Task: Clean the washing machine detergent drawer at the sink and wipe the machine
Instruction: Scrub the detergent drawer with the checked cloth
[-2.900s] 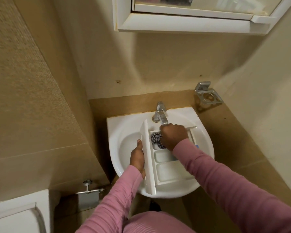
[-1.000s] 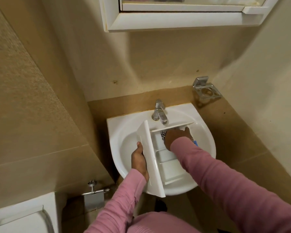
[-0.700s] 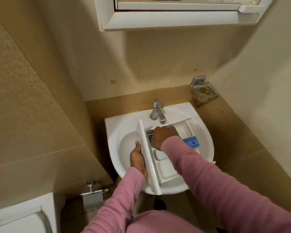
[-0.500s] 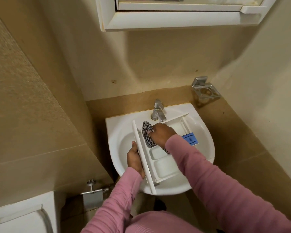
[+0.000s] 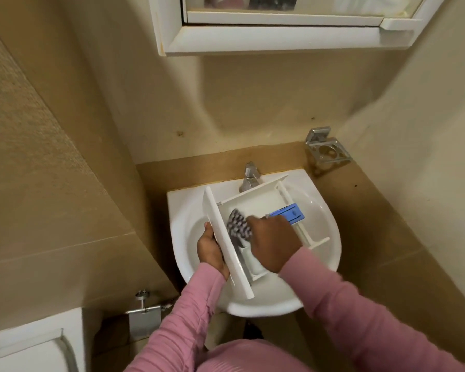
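Observation:
A white detergent drawer (image 5: 255, 202) lies tilted across the white sink (image 5: 320, 210), its front panel toward the left. A blue insert (image 5: 289, 213) sits in its right part. My left hand (image 5: 211, 251) grips the front panel from the left side. My right hand (image 5: 273, 244) is inside the drawer and holds a black-and-white checked cloth (image 5: 238, 226) pressed against the compartments near the panel. The near compartments are partly hidden under this hand.
A chrome tap (image 5: 249, 177) stands at the sink's back, close to the drawer's far end. A metal holder (image 5: 326, 150) hangs on the wall at right. A white cabinet (image 5: 279, 36) hangs overhead. A toilet (image 5: 30, 347) and a paper holder (image 5: 142, 310) are at lower left.
My right hand with the cloth has moved from the far compartment toward the near ones. The drawer has swung and tilted, showing the blue insert. My left hand keeps its hold.

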